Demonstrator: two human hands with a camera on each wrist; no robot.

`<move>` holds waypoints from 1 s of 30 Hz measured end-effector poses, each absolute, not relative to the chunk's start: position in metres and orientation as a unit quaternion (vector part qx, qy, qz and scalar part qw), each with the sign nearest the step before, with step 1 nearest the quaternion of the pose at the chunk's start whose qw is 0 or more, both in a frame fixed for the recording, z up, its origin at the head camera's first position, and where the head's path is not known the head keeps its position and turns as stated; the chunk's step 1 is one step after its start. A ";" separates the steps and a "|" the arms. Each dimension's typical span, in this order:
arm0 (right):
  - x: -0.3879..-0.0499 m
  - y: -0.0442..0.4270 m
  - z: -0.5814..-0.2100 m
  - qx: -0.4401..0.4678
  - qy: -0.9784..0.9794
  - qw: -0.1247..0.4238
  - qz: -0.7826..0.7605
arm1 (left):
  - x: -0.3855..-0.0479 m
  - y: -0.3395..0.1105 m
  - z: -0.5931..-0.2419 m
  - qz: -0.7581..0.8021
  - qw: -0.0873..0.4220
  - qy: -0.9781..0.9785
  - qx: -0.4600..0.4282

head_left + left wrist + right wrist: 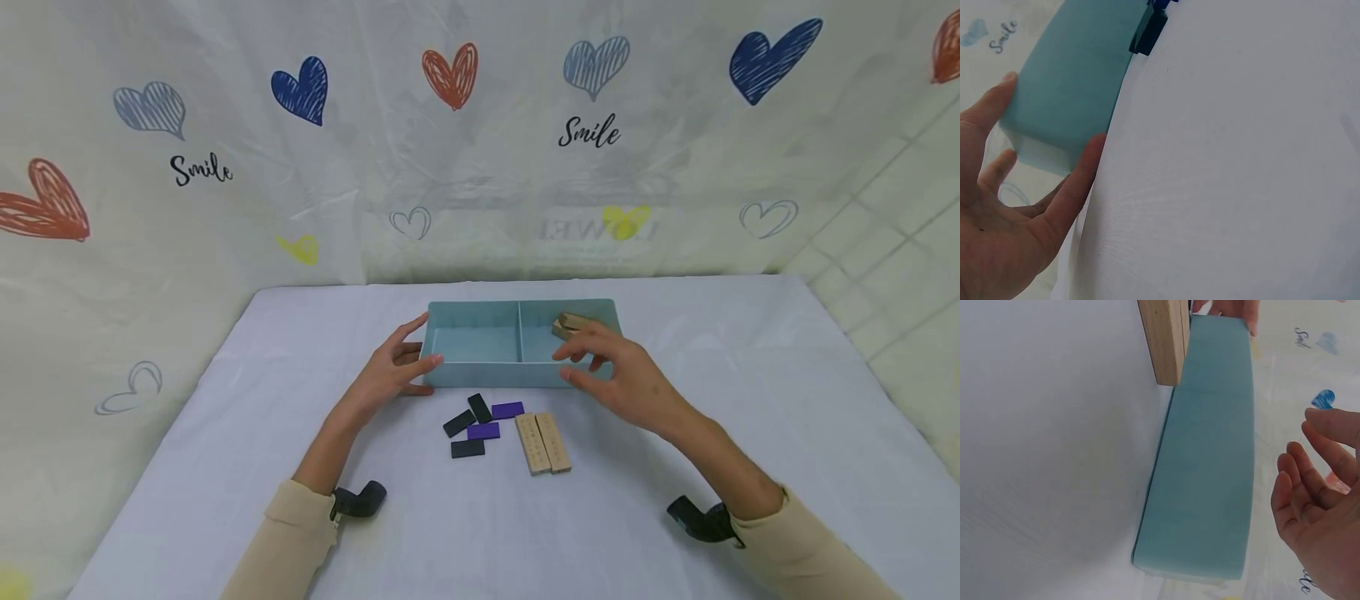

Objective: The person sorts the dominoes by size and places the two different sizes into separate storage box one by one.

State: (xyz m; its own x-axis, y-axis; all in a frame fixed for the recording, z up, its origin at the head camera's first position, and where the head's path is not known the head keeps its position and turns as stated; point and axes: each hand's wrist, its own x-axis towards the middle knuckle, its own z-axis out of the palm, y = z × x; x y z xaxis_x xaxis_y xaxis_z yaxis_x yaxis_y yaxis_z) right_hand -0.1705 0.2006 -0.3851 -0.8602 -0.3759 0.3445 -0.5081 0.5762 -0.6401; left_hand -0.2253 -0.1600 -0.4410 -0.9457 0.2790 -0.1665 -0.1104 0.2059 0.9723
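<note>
A pale blue tray [495,375] with two compartments lies on the table. My left hand [392,365] rests against its left end with fingers spread, the thumb tip at the front corner; the left wrist view shows this end of the tray [1072,87] too. Over the right compartment hovers my right hand [626,375], fingers loosely bent, with nothing between them in the right wrist view. Small wooden blocks [567,323] lie in that compartment, partly hidden behind the right fingers. In front of the tray, two light wooden bars [533,444] lie side by side.
Left of the bars lie three black tiles [468,449] and two purple tiles [483,431]. A white cloth [600,533] covers the table. Behind it hangs a pale sheet [495,167] printed with hearts. Each wrist wears a dark camera mount [362,499].
</note>
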 end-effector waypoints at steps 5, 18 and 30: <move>-0.169 0.200 -0.387 0.260 -0.879 0.086 0.390 | -0.225 -0.159 -0.440 0.626 0.154 0.763 0.053; -0.164 0.199 -0.393 0.277 -0.875 0.076 0.390 | -0.226 -0.157 -0.438 0.624 0.153 0.765 0.048; -0.158 0.197 -0.400 0.277 -0.877 0.032 0.392 | -0.226 -0.159 -0.441 0.623 0.155 0.765 0.052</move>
State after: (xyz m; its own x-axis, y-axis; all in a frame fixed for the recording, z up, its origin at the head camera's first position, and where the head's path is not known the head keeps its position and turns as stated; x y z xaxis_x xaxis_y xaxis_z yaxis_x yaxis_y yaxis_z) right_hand -0.1584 0.1967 -0.3998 -0.8445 -0.4609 0.2728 -0.5105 0.5387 -0.6702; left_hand -0.2264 -0.1593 -0.4408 -0.9468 0.2719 -0.1724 -0.1135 0.2191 0.9691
